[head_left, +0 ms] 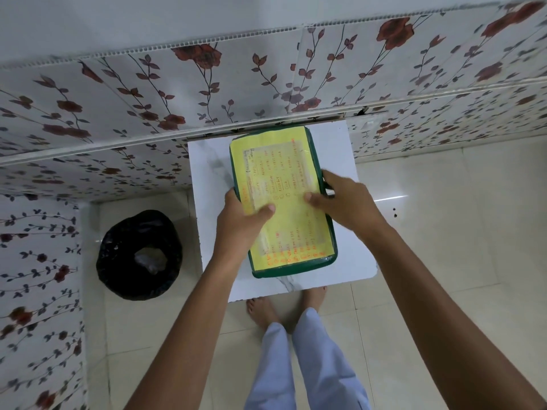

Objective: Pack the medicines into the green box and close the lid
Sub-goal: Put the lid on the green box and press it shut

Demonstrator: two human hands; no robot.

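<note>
The green box (291, 269) lies on a small white marble-patterned table (352, 261). Its lid (284, 161) is down and carries a yellow sheet with orange writing. My left hand (239, 223) grips the box's left edge, thumb on the yellow sheet. My right hand (343, 199) holds the right edge, thumb resting on the lid and fingers curled over the side. No medicines are visible; the box's inside is hidden by the lid.
A bin lined with a black bag (139, 255) stands on the floor left of the table. A floral-papered wall (207, 93) runs behind the table and along the left. My bare feet (263, 312) stand on pale floor tiles at the table's near edge.
</note>
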